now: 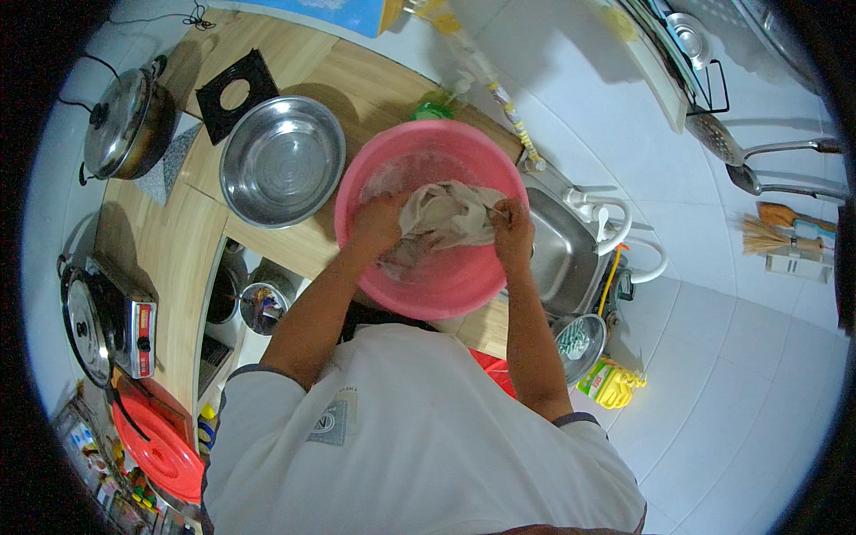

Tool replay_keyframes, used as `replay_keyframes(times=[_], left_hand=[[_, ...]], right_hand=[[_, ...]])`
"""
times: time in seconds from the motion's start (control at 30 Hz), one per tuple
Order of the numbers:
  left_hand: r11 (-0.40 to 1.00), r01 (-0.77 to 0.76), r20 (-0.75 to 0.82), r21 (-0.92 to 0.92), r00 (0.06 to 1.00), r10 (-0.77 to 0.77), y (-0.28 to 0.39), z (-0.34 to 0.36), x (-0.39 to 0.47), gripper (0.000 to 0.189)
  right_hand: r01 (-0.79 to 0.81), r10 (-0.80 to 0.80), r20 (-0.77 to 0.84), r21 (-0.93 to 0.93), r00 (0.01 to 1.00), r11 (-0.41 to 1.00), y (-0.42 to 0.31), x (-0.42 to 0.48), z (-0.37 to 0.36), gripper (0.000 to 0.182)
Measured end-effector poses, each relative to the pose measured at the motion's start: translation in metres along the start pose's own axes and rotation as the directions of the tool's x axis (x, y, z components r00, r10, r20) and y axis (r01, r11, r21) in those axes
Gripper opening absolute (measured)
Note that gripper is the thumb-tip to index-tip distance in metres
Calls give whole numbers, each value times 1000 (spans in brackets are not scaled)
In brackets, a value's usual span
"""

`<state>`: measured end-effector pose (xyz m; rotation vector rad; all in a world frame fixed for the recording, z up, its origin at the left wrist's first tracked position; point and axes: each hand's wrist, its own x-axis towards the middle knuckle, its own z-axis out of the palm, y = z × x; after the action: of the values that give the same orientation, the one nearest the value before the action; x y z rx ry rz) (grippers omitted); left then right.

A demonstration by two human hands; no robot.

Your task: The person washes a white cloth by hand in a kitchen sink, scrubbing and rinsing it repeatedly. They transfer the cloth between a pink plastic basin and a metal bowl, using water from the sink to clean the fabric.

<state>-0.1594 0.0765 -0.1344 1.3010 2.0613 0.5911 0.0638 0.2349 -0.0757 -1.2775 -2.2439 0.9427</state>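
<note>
A wet, pale beige cloth (449,212) lies bunched inside a round pink plastic basin (435,301). At the cloth's left side, my left hand (381,221) grips it low in the basin, its fingertips partly hidden. My right hand (513,231) pinches the cloth's right edge between thumb and fingers, close to the basin's right wall. Cloudy water or suds (428,167) show along the far inside of the basin. The basin stands on a wood-patterned counter (321,53) and overlaps the left side of a steel sink (565,247).
A steel bowl (283,162) stands left of the basin, near a black stove grate (237,95) and a lidded pot (124,124). White faucets (615,224) rise behind the sink. A strainer bowl (580,344) sits nearer me. Utensils hang on the right wall.
</note>
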Motion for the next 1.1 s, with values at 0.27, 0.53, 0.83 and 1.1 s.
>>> replay_keyframes(times=[0.27,0.53,0.83,1.1], left_hand=[[955,-148,89,256,988,129,27,24,-5,66],[925,-152,278,349,959,53,21,77,6,83],[954,-106,414,281,910,-20,-1,99,32,53],[999,-36,-124,-31,992,31,-14,100,45,34]], right_hand=[[149,-126,91,-333,988,931,29,-16,62,49],[266,-78,313,-621,947,738,62,-36,119,80],[172,165,422,-653,892,738,117,-6,139,55],[-433,248,441,391,863,812,89,29,75,38]])
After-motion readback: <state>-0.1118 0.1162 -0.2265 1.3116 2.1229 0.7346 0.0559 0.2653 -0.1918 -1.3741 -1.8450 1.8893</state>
